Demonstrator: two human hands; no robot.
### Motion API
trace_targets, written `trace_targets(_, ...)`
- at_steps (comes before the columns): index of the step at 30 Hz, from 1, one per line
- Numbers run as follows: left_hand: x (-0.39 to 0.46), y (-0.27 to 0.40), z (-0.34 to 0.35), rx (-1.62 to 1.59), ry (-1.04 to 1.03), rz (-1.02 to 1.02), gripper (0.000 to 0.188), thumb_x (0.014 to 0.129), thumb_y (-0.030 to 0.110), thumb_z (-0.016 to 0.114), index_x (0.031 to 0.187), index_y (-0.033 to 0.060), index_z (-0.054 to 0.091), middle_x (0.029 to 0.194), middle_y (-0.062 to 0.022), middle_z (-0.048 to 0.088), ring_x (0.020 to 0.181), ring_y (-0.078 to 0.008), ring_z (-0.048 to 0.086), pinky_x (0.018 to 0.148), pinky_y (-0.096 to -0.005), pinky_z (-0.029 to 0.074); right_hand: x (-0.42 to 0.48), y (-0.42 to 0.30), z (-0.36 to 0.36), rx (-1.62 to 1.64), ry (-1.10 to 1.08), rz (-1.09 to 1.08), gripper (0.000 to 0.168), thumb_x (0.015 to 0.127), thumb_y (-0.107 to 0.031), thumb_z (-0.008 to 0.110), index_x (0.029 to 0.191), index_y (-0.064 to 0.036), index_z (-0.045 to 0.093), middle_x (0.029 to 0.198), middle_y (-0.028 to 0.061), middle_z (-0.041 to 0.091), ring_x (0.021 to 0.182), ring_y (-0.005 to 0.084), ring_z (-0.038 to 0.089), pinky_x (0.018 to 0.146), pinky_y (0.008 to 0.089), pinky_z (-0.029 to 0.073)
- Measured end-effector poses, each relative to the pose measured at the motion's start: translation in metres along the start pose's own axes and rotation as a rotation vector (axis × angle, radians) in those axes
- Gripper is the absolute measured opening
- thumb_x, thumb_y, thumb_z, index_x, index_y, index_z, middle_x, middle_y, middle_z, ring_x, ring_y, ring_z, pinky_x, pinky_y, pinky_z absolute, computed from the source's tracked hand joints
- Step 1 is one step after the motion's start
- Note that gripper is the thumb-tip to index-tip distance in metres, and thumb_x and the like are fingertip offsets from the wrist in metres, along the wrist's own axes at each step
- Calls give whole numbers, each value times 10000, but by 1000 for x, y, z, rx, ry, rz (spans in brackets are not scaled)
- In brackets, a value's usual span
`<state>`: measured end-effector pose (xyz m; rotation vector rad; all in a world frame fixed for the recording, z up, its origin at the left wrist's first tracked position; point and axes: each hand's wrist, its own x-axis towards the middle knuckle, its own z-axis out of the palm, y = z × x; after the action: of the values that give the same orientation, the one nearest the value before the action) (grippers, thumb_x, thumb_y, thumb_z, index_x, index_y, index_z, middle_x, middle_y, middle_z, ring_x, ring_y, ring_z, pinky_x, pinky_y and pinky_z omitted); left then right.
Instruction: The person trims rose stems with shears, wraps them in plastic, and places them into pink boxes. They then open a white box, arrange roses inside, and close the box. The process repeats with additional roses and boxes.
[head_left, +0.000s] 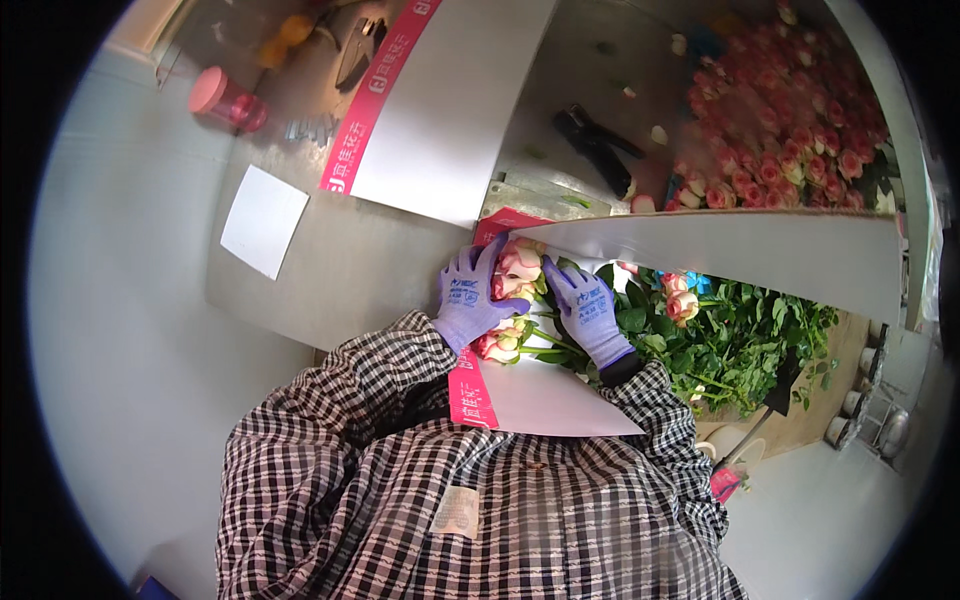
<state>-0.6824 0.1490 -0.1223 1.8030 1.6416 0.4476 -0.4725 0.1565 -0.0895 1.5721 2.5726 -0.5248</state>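
Note:
Pink-and-white roses (517, 262) lie in a short row on a white wrapping sheet with a red printed border (559, 397). My left hand (469, 300), in a purple-coated glove, cups the rose heads from the left, its thumb across the blooms. On their right, my gloved right hand (589, 311) rests over the stems and leaves, fingers pointing away from me. Its palm side is hidden, so its grip cannot be made out. The sheet's near edge reaches my checked shirt.
A white panel (720, 240) stands right of the hands. Beyond it are bunched roses (780, 172) and a black stapler (592, 146). Leafy stems (727, 337) spread at the right. Farther left lie bordered sheets (442, 97), another stapler (360, 56), staples (311, 129) and a white card (264, 221).

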Motion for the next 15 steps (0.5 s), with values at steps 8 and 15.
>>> trace_targets(8,-15,-20,-31,-212,65,199,434,710,329,763,1082,161,615,1146,-115,530,1052,-322,526,914,-458,407,-2,-4,6,-15,-53,56,767,737,-81,615,1455,-153,353,1211,121,529,1132,277,528,881,412,456)
trace_targets(15,-5,-25,-40,54,-16,391,160,806,298,647,949,228,657,1037,-25,577,967,-237,541,849,-423,406,-3,-3,6,-24,-22,39,743,745,-73,594,1448,-145,366,1193,133,539,1114,282,536,883,398,457)
